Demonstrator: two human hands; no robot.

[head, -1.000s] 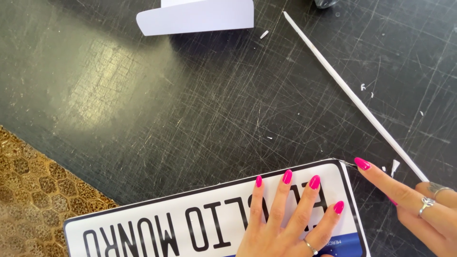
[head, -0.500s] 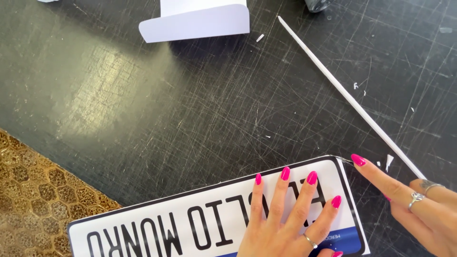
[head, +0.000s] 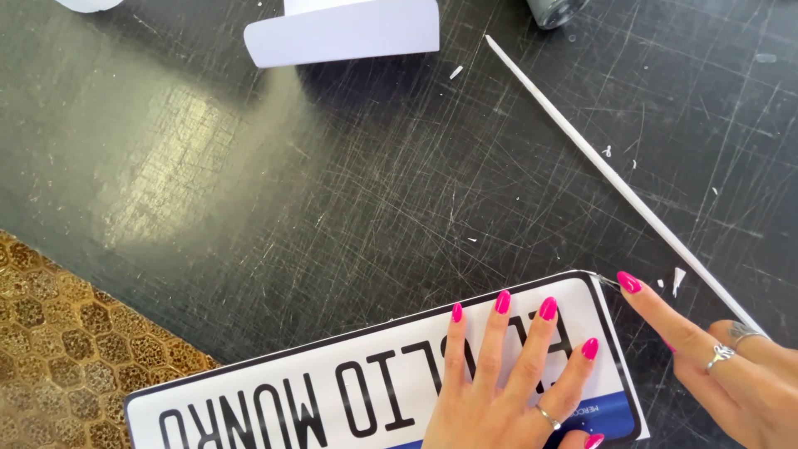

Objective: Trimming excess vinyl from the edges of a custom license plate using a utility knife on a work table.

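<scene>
A white rectangular plate (head: pixel 399 345) with a black border, black letters and a blue strip lies at the bottom of the head view on a scratched black tabletop (head: pixel 374 183). My left hand (head: pixel 507 391) presses flat on its right part, fingers spread, holding nothing. My right hand (head: pixel 723 366) comes in from the right with the index finger stretched out. Its fingertip is at the plate's upper right corner, where a thin grey sliver (head: pixel 604 279) shows. The other fingers are curled, and what they enclose is hidden.
A long thin white rod (head: pixel 615 179) lies diagonally from the top middle toward my right hand. A curled white sheet (head: pixel 345 33) and a grey round object (head: pixel 555 10) sit at the top edge. Small white scraps (head: pixel 677 278) lie near the rod. A gold honeycomb-patterned surface (head: pixel 66 349) fills the lower left.
Both hands stay in nearly the same place on the plate. The view has drifted slightly, so the plate sits a little higher in the frame.
</scene>
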